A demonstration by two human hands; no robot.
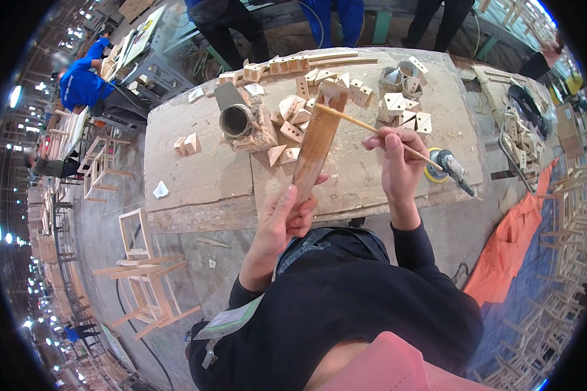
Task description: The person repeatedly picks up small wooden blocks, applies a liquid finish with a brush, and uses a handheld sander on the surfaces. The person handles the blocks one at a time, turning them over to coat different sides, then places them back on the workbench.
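Note:
My left hand (287, 215) is closed around the near end of a flat brown wooden slat (316, 143), which points away from me over the table. A whitish smear lies on the slat's far end. Between the fingers of my right hand (401, 163) is a thin wooden stick (355, 122). The stick's tip reaches across the slat near that smear; whether it touches the wood I cannot tell. Beyond the slat lie several small wooden blocks (291, 132) with drilled holes. To its left, a dark open can (235, 120) stands beside a wooden block.
The worktable (195, 176) is covered with cardboard and sawdust. A round sander (447, 164) lies near its right edge. More blocks and cans (391, 78) stand at the far right. Chair frames (143, 274) are on the floor at left; an orange sheet (509, 247) lies at right. People stand across the table.

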